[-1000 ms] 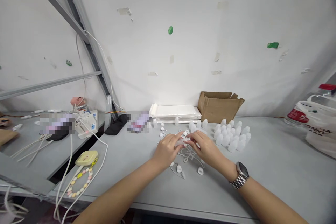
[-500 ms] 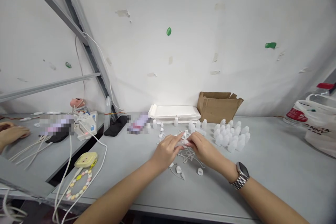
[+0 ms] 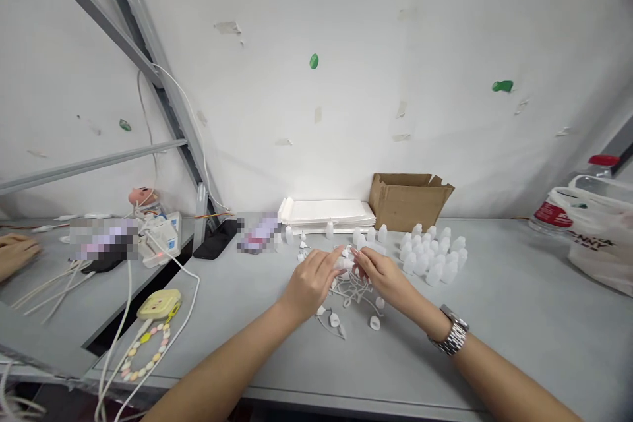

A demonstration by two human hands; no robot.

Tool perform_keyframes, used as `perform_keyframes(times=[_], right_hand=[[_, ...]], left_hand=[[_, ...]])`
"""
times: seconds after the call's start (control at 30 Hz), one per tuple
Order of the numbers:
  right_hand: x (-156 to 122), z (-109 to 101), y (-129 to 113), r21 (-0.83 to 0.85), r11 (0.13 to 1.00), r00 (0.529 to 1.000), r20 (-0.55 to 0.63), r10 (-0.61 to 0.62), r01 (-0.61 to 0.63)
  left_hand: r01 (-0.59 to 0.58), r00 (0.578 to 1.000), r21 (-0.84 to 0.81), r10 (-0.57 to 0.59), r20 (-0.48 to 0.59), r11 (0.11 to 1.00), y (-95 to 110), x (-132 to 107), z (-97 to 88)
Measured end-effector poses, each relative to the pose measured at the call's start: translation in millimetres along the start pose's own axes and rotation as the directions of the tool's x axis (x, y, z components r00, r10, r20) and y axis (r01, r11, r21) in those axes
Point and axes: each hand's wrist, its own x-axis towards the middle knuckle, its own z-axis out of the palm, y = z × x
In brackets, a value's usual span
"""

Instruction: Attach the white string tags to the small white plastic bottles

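Observation:
My left hand [image 3: 310,281] and my right hand [image 3: 382,275] meet over the grey table [image 3: 494,316], fingertips pinched together on a small white plastic piece [image 3: 345,263] between them. Under the hands lies a tangle of thin white plastic sprues and small caps [image 3: 352,297]. A cluster of several small white dropper bottles [image 3: 435,254] stands just right of my right hand. A few more bottles [image 3: 368,235] stand behind the hands. A metal watch [image 3: 449,338] is on my right wrist.
A brown cardboard box [image 3: 408,199] and a stack of white sheets [image 3: 327,212] sit against the wall. A white plastic bag with a bottle [image 3: 593,227] is far right. A yellow device with beaded strap [image 3: 161,304], cables and a power strip [image 3: 158,237] lie left. Another person's hand [image 3: 14,252] rests at far left.
The view drifted slightly; my hands stay pinched together on the small piece over the sprues. The other person's hand came into view at the far left.

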Motion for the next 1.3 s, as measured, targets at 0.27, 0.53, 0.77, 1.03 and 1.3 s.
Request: perform_keyframes(times=[0.27,0.53,0.77,1.03,1.3], right_hand=[[12.3,-10.8,13.8,0.468,0.872,0.959,-0.147,0.24,-0.147],[6.4,-6.9,7.5,0.661,0.729,0.961,-0.044,0.272,-0.176],[5.9,-7.3,5.7,0.685,0.707,0.976,0.03,0.214,-0.176],[6.5,-4.6,6.7,0.703,0.685,0.967,0.017,0.255,-0.193],[5.1,-2.5,2.8,0.691,0.705,0.962,-0.05,0.268,-0.16]], left_hand=[[0.595,0.731,-0.682,-0.639,0.24,0.425,1.6,10.4,-1.4],[0.615,0.715,-0.693,-0.638,0.287,0.377,1.9,8.5,1.0],[0.675,0.692,-0.584,-0.663,0.286,0.452,2.2,9.7,-1.6],[0.664,0.729,-0.508,-0.627,0.275,0.548,2.5,8.2,0.0],[0.488,0.873,-0.393,-0.447,0.198,0.78,6.8,3.7,1.9]])
